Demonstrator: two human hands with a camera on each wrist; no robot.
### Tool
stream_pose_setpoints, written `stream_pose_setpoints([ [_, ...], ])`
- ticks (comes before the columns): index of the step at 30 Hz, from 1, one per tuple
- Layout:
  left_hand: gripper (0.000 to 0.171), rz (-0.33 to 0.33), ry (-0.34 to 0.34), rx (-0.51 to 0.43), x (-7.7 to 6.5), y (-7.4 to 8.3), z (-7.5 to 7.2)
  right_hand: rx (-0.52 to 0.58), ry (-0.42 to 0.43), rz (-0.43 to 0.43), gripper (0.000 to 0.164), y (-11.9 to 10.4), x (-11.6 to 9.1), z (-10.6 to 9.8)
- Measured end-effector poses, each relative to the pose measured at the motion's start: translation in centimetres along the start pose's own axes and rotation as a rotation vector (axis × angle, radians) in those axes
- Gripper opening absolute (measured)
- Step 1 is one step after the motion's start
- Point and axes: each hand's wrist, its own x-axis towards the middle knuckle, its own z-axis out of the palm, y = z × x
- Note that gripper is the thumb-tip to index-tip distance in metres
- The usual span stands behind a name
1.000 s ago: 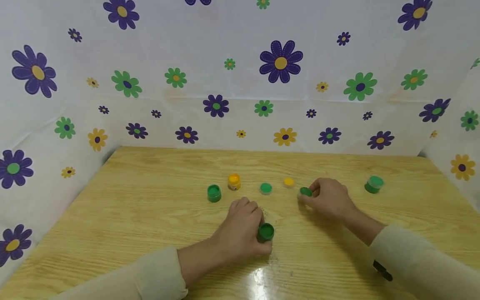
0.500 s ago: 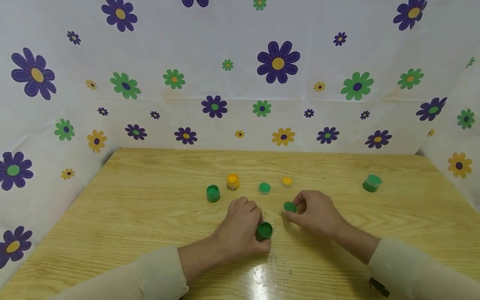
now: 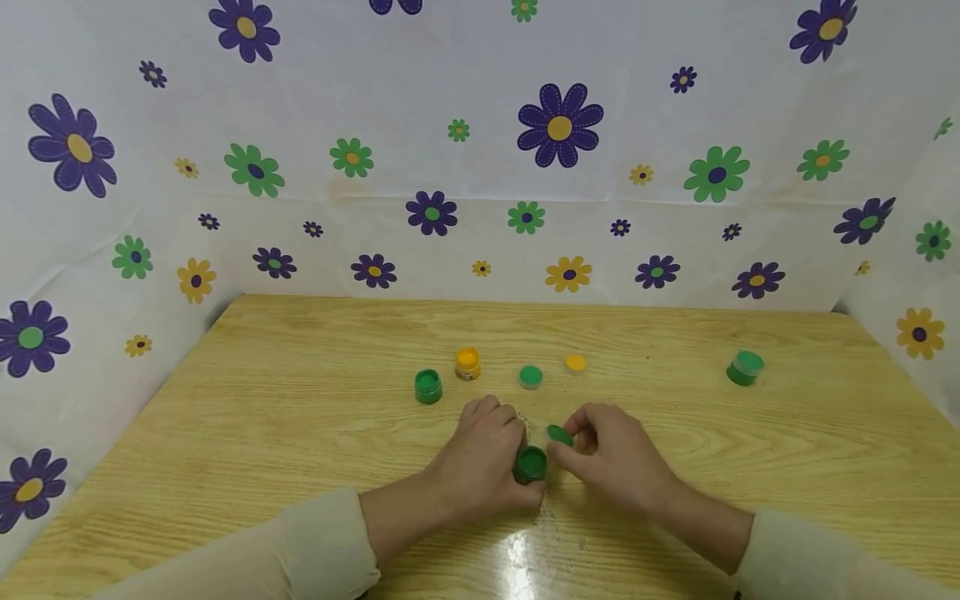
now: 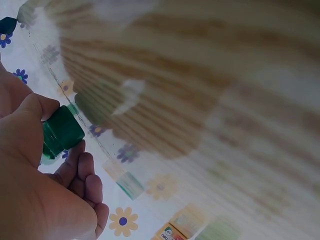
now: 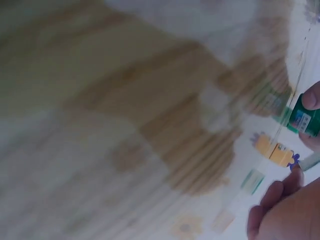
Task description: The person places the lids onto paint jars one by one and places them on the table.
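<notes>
In the head view my left hand point(image 3: 483, 458) grips an uncovered jar of dark green paint point(image 3: 532, 463), its mouth facing up. The left wrist view shows the same green jar point(image 4: 62, 131) between thumb and fingers. Just to its right, my right hand point(image 3: 618, 458) pinches a round green lid point(image 3: 558, 435) by its edge. The lid is tilted and sits close beside the jar's rim. In the right wrist view the lid's pale edge point(image 5: 310, 161) shows at the fingertips, near the labelled jar point(image 5: 303, 120).
Behind the hands stand an open green paint jar point(image 3: 428, 387) and an open yellow jar point(image 3: 467, 364). A green lid point(image 3: 531, 377) and a yellow lid point(image 3: 576, 364) lie to their right. Far right is a lidded green jar point(image 3: 745, 367). A flowered cloth point(image 3: 480, 233) hangs behind the table point(image 3: 262, 400).
My right hand has carried the green lid leftward and nearer to me, from beside the yellow lid to the jar. My left hand and its jar have stayed in place.
</notes>
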Motion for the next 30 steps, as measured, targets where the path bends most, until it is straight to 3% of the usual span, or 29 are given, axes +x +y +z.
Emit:
stream_pose_setpoints([
  [4,0.036,0.01,-0.005,0.013,0.0,0.0,0.0,-0.054,0.044,-0.108,0.021,-0.3,-0.2,0.5],
  [10,0.033,0.016,-0.001,-0.016,0.1,-0.1,0.1,-0.267,0.121,-0.301,0.019,0.0,-0.2,0.8],
  [13,0.031,0.016,-0.003,-0.029,0.2,-0.1,0.1,-0.342,0.154,-0.359,0.021,0.3,-0.1,0.7],
  [22,0.039,0.045,-0.051,0.003,0.1,0.2,0.3,-0.44,0.17,-0.541,0.026,0.8,-0.2,0.9],
  [30,0.04,0.066,-0.026,0.042,0.2,0.3,0.6,-0.526,0.185,-0.654,0.029,0.9,-0.3,1.2],
])
